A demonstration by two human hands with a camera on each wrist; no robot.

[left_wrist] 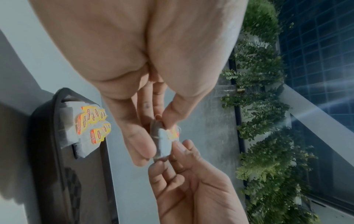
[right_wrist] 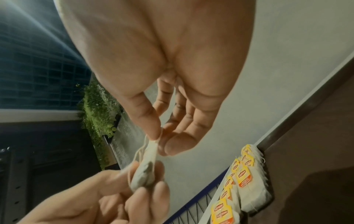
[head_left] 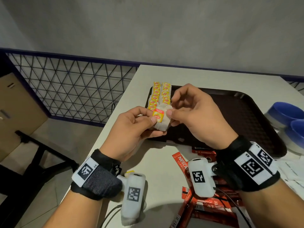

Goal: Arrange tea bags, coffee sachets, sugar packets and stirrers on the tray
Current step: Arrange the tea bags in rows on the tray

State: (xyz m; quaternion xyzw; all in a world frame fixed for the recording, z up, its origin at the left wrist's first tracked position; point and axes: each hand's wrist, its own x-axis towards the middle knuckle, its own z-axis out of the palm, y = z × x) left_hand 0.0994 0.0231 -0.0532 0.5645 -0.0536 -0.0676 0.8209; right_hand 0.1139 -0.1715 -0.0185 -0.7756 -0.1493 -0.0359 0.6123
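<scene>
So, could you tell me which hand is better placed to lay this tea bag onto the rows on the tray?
Probably the left hand: it cradles the tea bag beside the rows, while the right hand pinches only its edge.

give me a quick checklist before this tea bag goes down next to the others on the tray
1. Tea bag held firmly: ok, left hand and right hand both pinch it.
2. String tidy: not ok, loose loops show in the right wrist view.
3. Lipton tag facing up: ok.
4. Rows of tea bags neat at the tray's left end: ok.
5. Free space on the tray: ok.
6. Coffee sachets placed: not ok, on the table.
</scene>
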